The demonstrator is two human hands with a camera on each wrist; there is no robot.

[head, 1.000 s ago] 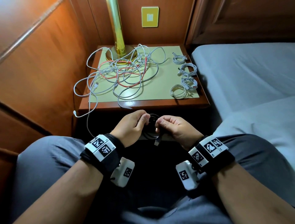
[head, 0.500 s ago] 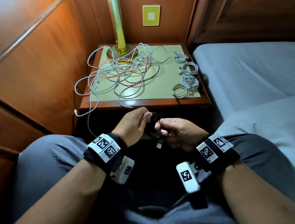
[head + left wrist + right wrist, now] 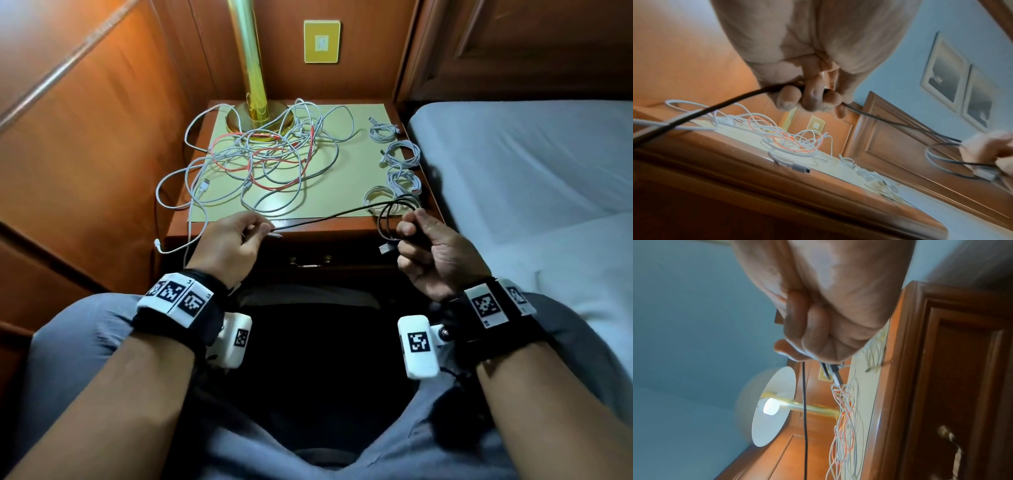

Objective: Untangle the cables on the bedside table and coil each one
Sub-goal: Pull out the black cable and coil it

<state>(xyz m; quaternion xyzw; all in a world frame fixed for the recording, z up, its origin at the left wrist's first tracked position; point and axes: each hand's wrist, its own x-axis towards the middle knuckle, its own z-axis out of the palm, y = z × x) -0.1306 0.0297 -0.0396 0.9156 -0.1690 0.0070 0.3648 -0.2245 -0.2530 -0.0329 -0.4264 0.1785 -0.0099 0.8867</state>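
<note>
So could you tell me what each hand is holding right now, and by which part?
Both hold the black cable. The left hand pinches its straight run near one end; the right hand grips the gathered loops, a plug hanging below.

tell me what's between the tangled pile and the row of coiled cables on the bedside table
In the head view, a bare strip of the table's pale mat separates the tangled pile from the coiled cables; only one loose white loop reaches toward them.
</note>
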